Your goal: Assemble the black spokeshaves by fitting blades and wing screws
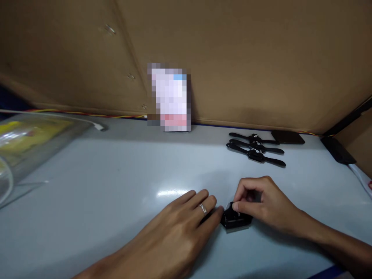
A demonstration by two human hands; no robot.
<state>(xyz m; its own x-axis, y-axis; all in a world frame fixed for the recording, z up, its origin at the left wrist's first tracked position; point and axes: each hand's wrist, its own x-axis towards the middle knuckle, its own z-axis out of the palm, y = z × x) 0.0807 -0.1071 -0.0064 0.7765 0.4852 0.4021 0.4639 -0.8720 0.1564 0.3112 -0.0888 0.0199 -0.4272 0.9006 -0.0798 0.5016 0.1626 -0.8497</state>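
Observation:
A small black watch-like device [235, 220] lies on the pale table [116, 186] near the front. My right hand [263, 201] has its fingers curled and pinched on the device's top. My left hand [186, 221], with a ring on one finger, lies flat with fingers stretched out, its fingertips touching the device's left side. What the left fingers cover is hidden.
Three black watches with straps [255, 149] lie in a row at the back right, beside a dark flat piece [287, 136]. A blurred card [171, 99] leans on the cardboard wall [232, 58]. A clear plastic bag [23, 143] and white cable [97, 126] sit left.

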